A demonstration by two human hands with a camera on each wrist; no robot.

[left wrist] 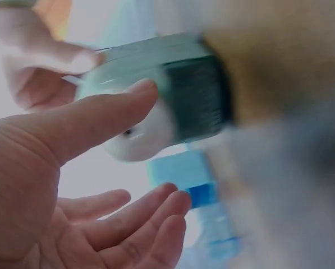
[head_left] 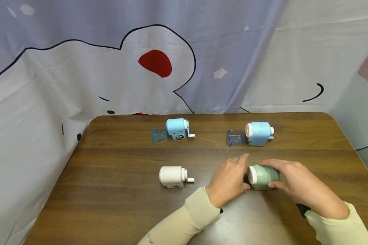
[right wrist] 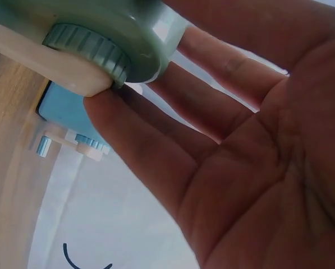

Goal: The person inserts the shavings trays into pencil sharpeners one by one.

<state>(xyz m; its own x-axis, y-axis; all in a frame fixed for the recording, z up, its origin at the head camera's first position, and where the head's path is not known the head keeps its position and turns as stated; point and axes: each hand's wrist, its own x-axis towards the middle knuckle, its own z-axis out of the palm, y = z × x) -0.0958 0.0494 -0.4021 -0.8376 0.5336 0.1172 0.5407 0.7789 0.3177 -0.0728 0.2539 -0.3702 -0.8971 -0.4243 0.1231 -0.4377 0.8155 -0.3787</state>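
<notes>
A green crank pencil sharpener [head_left: 263,176] with a white front ring is at the right of the table. My right hand [head_left: 297,180] grips its rear part, thumb on the near side and fingers over the far side. In the right wrist view, its pale crank arm [right wrist: 55,64] and ribbed green collar [right wrist: 88,50] show close to the fingers. My left hand [head_left: 230,178] is at the front end with thumb and fingers spread. In the left wrist view, the left thumb overlaps the sharpener beside its dark translucent shavings bin [left wrist: 195,98].
A white crank sharpener [head_left: 171,177] stands left of my left hand. Farther back are a light-blue sharpener [head_left: 176,128] and a blue sharpener [head_left: 259,133], each with a clear blue shavings bin beside it [head_left: 235,137]. A printed curtain [head_left: 110,75] hangs behind the wooden table [head_left: 110,204].
</notes>
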